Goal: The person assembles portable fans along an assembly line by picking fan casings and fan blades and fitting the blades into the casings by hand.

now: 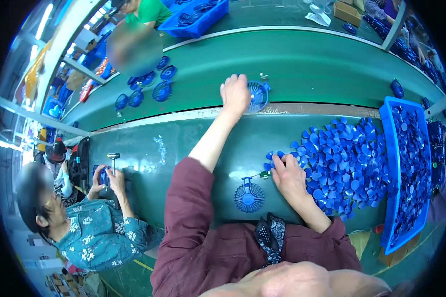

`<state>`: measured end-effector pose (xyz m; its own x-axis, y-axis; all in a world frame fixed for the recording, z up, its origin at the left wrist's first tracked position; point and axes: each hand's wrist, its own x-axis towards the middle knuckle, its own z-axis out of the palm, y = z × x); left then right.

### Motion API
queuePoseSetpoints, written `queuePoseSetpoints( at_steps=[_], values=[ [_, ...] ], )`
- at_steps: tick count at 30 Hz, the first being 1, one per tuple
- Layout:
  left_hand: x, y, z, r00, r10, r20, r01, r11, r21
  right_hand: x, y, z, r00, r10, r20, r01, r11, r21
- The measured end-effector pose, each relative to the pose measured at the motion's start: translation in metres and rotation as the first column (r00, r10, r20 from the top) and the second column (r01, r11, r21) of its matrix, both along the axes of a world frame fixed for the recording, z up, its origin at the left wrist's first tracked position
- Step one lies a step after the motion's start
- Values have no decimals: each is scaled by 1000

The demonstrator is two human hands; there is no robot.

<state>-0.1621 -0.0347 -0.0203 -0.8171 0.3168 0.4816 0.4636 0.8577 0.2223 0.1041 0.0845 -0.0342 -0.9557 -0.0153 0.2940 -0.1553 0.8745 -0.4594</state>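
Note:
My left hand (236, 94) is stretched out over the green belt, its fingers curled against the left side of a round blue fan housing (257, 95). Part of that housing is hidden by the hand. At the left edge of a heap of blue fan blades (349, 163), my right hand (289, 179) has its fingertips closed on a loose fan blade (272, 158). Between my arms, a ribbed blue fan housing (249, 198) lies on the bench, with a small green circuit board (265, 174) wired to its top, close to my right hand.
A blue bin (388, 173) full of fan blades stands at the right end of the bench. Several blue fan housings (162, 91) lie on the belt at the left. A co-worker (94, 227) at the left handles a part beside a small hammer (113, 156). Another person stands across the belt.

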Motion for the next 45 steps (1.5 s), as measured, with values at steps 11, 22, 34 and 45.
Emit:
queuePoseSetpoints(
  at_steps=[11,22,34,45],
  values=[
    [164,-103,5,991,-28,-133,24,999,-31,5,5,-10,998,-12,-64,11,1000,-24],
    [195,-91,-5,501,-707,499,-630,99,771,28,-18,57,955,117,-273,-188,949,-254],
    [222,-83,-20,486,-824,290,-533,-16,846,-5,-47,52,953,292,-87,-282,954,105],
    [208,-87,-20,650,-627,430,-406,192,893,-25,-53,46,926,235,-296,-259,965,-43]
  ],
)
